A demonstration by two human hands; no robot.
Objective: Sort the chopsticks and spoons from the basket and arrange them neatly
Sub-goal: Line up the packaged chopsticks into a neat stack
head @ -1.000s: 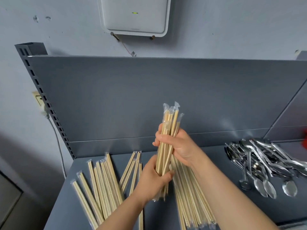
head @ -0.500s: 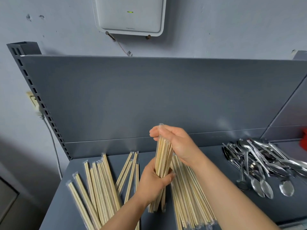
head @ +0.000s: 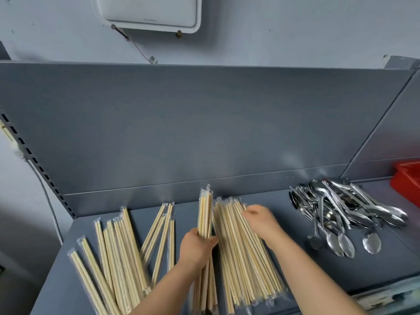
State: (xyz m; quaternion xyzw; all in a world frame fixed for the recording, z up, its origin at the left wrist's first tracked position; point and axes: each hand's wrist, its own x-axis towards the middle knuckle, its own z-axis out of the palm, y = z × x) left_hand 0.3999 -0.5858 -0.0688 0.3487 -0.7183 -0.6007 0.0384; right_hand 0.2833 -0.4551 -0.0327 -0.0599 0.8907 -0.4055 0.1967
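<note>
L hand [head: 196, 246] grips chopsticks [head: 205, 212] | R hand [head: 261, 220] on pile [head: 241, 258] | spoons [head: 341, 208] well apart

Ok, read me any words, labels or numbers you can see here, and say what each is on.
Nothing can be read here.
White box on the wall: one faint line of print, too small to read.
Tag on its wire: printed marks, too blurred.
Chopstick wrappers: no print shows.

Shop or stockroom, grey metal shelving [head: 204, 123], slotted upright [head: 37, 165] (retail type)
</note>
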